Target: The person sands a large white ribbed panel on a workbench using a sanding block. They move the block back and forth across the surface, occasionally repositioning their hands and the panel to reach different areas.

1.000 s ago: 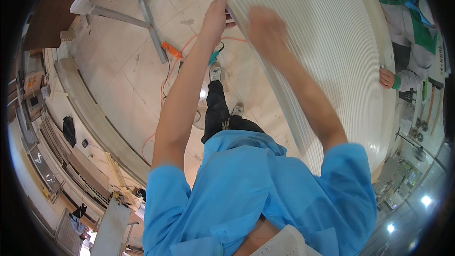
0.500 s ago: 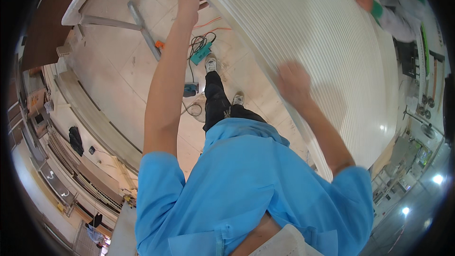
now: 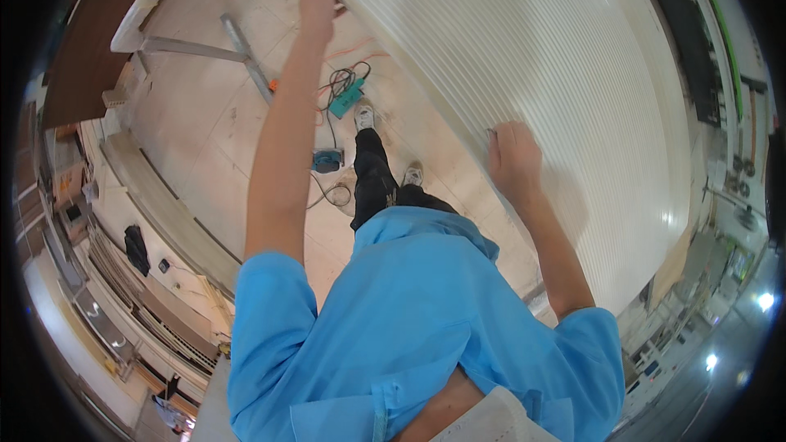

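Observation:
A large white ribbed panel [image 3: 598,106] slants across the right half of the view. My left hand [image 3: 317,15] grips its far left edge, with the thumb along the edge and fingers partly hidden under it. My right hand [image 3: 516,160] is curled closed over the panel, close to its near left edge. A small dark tip pokes out by the right fingers; what it belongs to is hidden in the hand.
On the floor below lie a green power tool [image 3: 347,99] with a coiled black cable, a blue-grey tool [image 3: 327,160] and an orange cord. A metal leg brace [image 3: 246,56] stands at the left. Long boards [image 3: 168,196] are stacked further left.
The co-worker's hand and sleeve at the upper right have left the view. My right hand, blurred before, is now sharp and lies slightly lower. My left hand stays on the panel edge.

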A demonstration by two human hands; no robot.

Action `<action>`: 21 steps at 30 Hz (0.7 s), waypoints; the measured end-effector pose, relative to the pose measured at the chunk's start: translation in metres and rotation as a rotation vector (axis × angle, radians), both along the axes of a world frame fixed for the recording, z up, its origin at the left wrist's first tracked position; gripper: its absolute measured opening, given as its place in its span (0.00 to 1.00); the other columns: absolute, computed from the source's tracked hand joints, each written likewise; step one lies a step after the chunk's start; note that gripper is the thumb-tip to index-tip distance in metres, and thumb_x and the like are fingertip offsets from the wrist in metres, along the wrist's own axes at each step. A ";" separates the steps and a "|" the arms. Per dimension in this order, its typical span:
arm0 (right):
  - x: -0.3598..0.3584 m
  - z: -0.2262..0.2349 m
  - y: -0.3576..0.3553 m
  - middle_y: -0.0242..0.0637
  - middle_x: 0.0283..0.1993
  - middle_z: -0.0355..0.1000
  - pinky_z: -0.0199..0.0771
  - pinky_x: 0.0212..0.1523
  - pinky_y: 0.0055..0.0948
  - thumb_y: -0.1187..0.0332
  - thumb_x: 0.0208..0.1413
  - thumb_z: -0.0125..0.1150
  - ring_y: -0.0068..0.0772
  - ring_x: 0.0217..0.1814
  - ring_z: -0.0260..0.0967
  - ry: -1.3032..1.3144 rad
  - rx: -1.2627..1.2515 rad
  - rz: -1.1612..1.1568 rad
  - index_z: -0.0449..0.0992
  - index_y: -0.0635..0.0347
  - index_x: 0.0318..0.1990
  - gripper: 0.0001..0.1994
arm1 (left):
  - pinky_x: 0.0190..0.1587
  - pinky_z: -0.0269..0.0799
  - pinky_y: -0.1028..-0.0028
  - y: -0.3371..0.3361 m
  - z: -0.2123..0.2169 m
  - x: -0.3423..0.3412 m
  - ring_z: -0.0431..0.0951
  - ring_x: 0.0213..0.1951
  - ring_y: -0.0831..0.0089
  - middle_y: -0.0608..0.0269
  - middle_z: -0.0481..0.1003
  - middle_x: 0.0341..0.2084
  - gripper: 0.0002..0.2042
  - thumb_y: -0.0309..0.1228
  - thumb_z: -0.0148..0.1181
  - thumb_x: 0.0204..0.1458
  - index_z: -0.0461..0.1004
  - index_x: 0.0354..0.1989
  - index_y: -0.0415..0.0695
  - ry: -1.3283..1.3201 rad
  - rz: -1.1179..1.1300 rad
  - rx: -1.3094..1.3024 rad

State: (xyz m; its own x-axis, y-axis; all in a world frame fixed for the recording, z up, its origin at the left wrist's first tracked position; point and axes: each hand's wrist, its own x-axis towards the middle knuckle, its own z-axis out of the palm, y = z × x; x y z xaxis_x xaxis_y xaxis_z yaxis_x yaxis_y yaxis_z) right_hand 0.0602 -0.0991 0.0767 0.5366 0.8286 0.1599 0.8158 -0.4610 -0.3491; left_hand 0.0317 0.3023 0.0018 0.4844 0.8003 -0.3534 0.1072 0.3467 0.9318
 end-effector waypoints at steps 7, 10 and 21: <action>0.047 -0.026 0.199 0.46 0.32 0.73 0.75 0.36 0.46 0.73 0.53 0.57 0.51 0.37 0.73 -0.134 0.131 0.134 0.72 0.62 0.33 0.03 | 0.47 0.78 0.59 -0.008 -0.002 0.000 0.77 0.44 0.63 0.56 0.73 0.42 0.27 0.52 0.39 0.70 0.66 0.53 0.36 -0.097 0.048 -0.067; 0.075 -0.034 0.346 0.49 0.38 0.78 0.77 0.43 0.50 0.70 0.51 0.58 0.54 0.46 0.76 -0.113 0.101 0.097 0.74 0.61 0.35 0.06 | 0.38 0.81 0.62 -0.011 0.002 -0.004 0.77 0.38 0.67 0.53 0.73 0.39 0.25 0.50 0.42 0.70 0.63 0.49 0.34 -0.129 0.035 -0.082; 0.082 -0.057 0.257 0.48 0.36 0.76 0.75 0.44 0.51 0.70 0.56 0.52 0.55 0.44 0.75 -0.178 0.168 0.269 0.74 0.61 0.35 0.06 | 0.49 0.76 0.59 -0.002 -0.005 -0.007 0.78 0.46 0.65 0.56 0.74 0.43 0.25 0.50 0.45 0.69 0.68 0.49 0.35 -0.073 0.000 -0.026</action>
